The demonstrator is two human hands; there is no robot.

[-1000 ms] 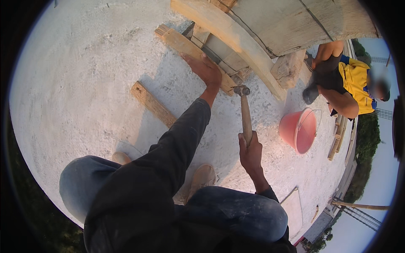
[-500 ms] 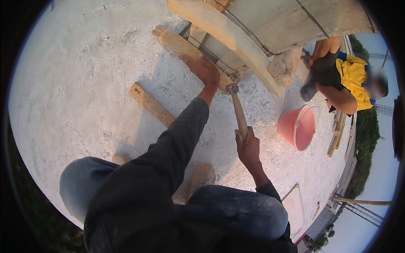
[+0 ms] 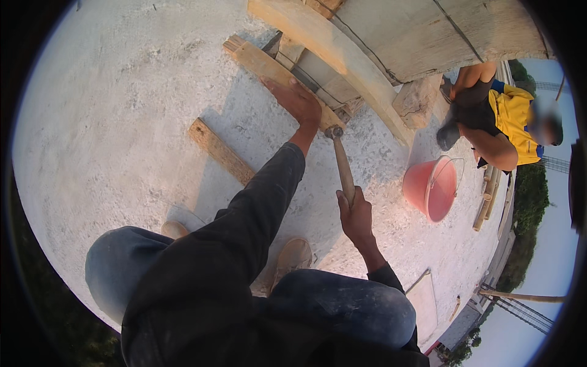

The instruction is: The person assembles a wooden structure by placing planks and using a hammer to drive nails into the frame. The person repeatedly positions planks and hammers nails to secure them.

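Loose wood strip [image 3: 215,145] lies below batten [image 3: 262,64]. Left hand [image 3: 296,101] on batten, grip spread. Batten laid beside wooden frame [image 3: 343,54]: placing looks done, hammering likely unfinished, fastening can't tell. Hammer [image 3: 343,165] head at batten's right end; right hand's [image 3: 357,219] grip closed round handle.

Bucket [image 3: 429,188] right of hammer [image 3: 343,166]

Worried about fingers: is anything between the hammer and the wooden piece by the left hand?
Nothing visible. The head of the hammer, held in the right hand, is at the lower end of the wooden piece; the left hand is farther up it.
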